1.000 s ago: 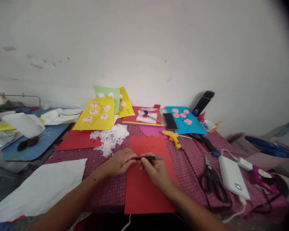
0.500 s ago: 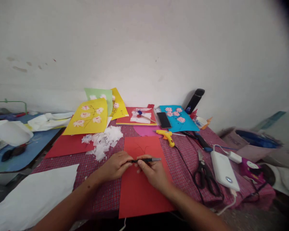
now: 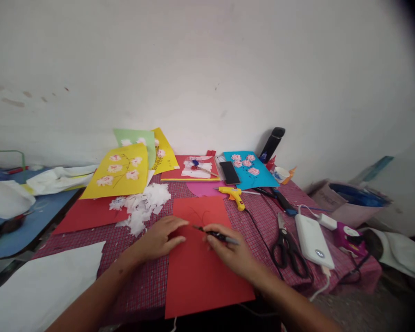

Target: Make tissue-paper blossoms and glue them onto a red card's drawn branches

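My right hand (image 3: 230, 251) grips a dark pen (image 3: 221, 237) with a grey rear end, its tip pointing left just over the red sheet (image 3: 207, 281). Whether the tip touches the paper I cannot tell. Thin dark branching lines (image 3: 202, 216) are drawn on the sheet's upper part. My left hand (image 3: 162, 237) is at the sheet's left edge, thumb and forefinger apart, with nothing seen between them. Beyond it lies a heap of torn white paper (image 3: 147, 205).
Yellow (image 3: 100, 186) and blue sheets (image 3: 269, 177) with pink-white flowers are at the back. A yellow glue gun (image 3: 235, 196), phone (image 3: 229, 172), black scissors (image 3: 288, 253) and white power bank (image 3: 314, 242) lie rightward. White paper (image 3: 44, 286) is at front left.
My left fingers have come off the pen's tip end and spread apart. The pen, still in my right hand, now shows its bare tip. The view has turned slightly right.
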Demonstrator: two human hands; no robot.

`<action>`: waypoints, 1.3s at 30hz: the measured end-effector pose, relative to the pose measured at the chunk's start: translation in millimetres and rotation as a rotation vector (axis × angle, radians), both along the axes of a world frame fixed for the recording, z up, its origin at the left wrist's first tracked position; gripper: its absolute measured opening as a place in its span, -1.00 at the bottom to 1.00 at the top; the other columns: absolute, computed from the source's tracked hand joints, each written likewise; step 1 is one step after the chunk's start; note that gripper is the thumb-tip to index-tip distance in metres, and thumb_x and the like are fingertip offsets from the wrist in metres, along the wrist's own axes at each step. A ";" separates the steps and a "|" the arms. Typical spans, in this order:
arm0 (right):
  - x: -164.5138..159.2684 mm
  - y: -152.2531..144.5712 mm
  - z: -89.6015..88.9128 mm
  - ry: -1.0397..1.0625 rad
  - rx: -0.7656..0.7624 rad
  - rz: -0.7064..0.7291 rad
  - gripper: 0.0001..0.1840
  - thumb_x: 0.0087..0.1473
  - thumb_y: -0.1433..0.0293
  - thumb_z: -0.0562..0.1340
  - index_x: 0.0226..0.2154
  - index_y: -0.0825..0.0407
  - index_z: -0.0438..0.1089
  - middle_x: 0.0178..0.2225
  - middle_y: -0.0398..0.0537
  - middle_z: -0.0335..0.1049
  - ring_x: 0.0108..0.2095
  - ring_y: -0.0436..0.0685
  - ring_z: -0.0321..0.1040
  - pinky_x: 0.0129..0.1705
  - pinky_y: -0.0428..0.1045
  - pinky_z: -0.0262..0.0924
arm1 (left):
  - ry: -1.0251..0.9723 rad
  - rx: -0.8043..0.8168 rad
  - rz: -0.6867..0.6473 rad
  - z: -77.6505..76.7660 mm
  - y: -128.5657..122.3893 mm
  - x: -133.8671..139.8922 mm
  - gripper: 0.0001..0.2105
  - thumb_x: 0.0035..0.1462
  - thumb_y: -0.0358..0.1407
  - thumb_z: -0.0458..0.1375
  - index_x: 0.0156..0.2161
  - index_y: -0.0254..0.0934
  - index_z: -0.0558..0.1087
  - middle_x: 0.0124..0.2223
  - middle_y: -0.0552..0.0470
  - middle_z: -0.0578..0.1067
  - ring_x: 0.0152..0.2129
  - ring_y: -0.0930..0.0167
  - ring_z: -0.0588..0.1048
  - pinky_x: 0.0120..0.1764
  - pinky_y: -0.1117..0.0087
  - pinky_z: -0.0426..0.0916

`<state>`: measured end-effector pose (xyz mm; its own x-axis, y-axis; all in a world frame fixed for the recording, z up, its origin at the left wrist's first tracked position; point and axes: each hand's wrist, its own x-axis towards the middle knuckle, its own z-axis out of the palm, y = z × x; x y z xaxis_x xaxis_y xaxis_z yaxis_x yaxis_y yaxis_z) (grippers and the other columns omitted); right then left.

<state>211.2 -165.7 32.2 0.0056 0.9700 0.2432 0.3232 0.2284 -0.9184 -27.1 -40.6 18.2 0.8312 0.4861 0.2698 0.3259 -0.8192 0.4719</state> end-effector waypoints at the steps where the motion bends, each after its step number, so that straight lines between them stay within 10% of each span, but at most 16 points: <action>1: 15.8 -1.8 4.0 -0.144 0.067 -0.012 -0.77 0.22 0.38 0.15 -0.09 -0.04 0.42 -0.23 -0.05 0.54 -0.27 0.07 0.47 -0.21 -0.02 0.35 | -0.001 0.026 0.021 -2.0 3.0 -2.8 -0.66 0.27 -0.21 0.10 0.13 -0.18 0.33 0.08 -0.07 0.46 0.03 0.30 0.40 0.10 0.21 0.29; 8: 100.7 -7.3 8.8 -0.945 0.172 0.038 -0.63 0.16 0.50 0.10 0.02 0.05 0.39 -0.08 0.15 0.49 -0.10 0.22 0.45 -0.07 0.11 0.33 | -0.078 0.183 0.129 -8.7 17.8 -13.9 -0.76 0.28 -0.27 0.06 0.01 -0.24 0.41 -0.01 -0.08 0.52 -0.05 0.30 0.46 0.04 0.21 0.34; 22: 219.5 3.8 -13.7 -1.388 0.058 -0.067 -0.30 -0.04 0.66 0.10 0.16 -0.05 0.36 0.17 0.11 0.34 0.10 0.31 0.34 0.07 0.22 0.26 | -0.022 0.271 0.135 -14.4 26.4 -16.5 -0.82 0.27 -0.32 0.05 -0.08 -0.24 0.45 -0.08 -0.06 0.55 -0.09 0.30 0.47 0.02 0.20 0.33; 39: 167.4 33.2 -0.9 -1.134 0.000 -0.359 -0.65 0.26 0.31 0.04 -0.06 -0.01 0.48 -0.05 0.07 0.51 -0.06 0.22 0.45 -0.03 0.08 0.30 | -0.045 0.205 0.200 -5.3 20.8 -16.4 -0.79 0.27 -0.41 -0.07 -0.14 -0.26 0.41 -0.16 -0.08 0.51 -0.17 0.31 0.45 -0.02 0.21 0.32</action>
